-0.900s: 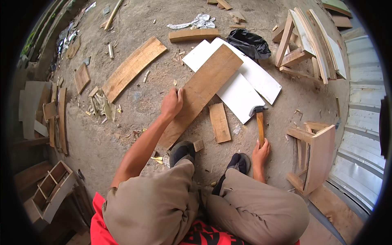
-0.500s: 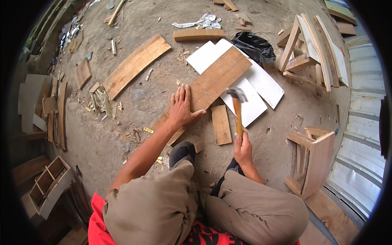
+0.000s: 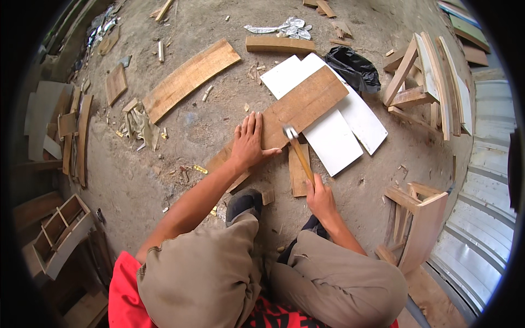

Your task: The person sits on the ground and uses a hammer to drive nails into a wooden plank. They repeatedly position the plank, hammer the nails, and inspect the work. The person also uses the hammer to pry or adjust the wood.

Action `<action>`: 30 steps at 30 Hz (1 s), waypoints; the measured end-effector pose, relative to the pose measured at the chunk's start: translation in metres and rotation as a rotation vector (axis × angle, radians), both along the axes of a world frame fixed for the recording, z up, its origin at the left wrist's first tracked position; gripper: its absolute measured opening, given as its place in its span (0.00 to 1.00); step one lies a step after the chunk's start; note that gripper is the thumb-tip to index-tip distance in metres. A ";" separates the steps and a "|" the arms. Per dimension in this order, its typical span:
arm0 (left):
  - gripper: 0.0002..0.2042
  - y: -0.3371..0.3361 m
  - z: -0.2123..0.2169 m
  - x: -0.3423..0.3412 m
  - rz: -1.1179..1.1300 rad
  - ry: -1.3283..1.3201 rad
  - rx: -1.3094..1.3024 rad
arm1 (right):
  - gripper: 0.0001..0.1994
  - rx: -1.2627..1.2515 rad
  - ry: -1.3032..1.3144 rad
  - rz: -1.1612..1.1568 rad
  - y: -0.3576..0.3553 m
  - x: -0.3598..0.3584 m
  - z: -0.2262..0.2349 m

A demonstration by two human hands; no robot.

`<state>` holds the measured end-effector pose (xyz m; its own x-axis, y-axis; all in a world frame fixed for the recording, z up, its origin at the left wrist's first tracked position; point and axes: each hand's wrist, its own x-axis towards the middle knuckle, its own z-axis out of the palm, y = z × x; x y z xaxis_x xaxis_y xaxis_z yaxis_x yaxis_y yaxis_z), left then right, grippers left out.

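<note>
The right hand (image 3: 321,201) has its grip clamped around the lower end of a hammer (image 3: 298,150), whose wooden handle slants up and to the left so that the metal head sits just at the near edge of a long brown plank (image 3: 298,106). The left hand (image 3: 249,143) lies flat with fingers spread and together pressing down on the same plank, just left of the hammer head; it clamps nothing. The plank runs diagonally from near left to far right over two white boards (image 3: 342,136) on the dirt floor (image 3: 180,131). A short wooden block (image 3: 298,177) lies beneath the hammer handle, beside the plank's near edge. A black shoe (image 3: 243,203) rests on the ground near the plank's near end. To the far left lies another long plank (image 3: 188,79), with a crumpled black bag (image 3: 354,70) at far right. Wooden frames (image 3: 426,82) stand to the right, and more offcuts are stacked at the left.
</note>
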<state>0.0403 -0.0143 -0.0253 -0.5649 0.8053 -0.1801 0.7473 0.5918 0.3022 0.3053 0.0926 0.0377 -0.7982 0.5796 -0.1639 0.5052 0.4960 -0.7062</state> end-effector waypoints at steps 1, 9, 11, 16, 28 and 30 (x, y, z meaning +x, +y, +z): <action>0.67 0.000 0.000 0.000 0.004 0.000 -0.001 | 0.18 -0.062 -0.049 -0.001 -0.004 0.012 0.001; 0.67 -0.001 -0.004 0.001 0.016 -0.011 0.001 | 0.16 -0.008 0.303 -0.037 0.022 -0.038 0.093; 0.66 0.000 -0.002 0.000 0.017 -0.016 0.003 | 0.14 0.008 0.407 -0.046 0.027 -0.059 0.109; 0.67 0.000 0.001 -0.001 0.013 -0.027 -0.011 | 0.16 -0.087 0.174 0.054 0.036 -0.056 0.095; 0.67 -0.001 0.005 0.003 0.057 -0.032 -0.010 | 0.18 -0.028 -0.281 0.278 0.074 -0.067 0.098; 0.67 -0.002 0.005 0.002 0.064 -0.028 -0.013 | 0.18 -0.091 -0.328 0.296 0.083 -0.082 0.122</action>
<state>0.0427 -0.0158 -0.0203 -0.6101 0.7649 -0.2065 0.6988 0.6424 0.3147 0.2230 0.1758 0.1596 -0.8247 0.3059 -0.4758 0.5555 0.5964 -0.5794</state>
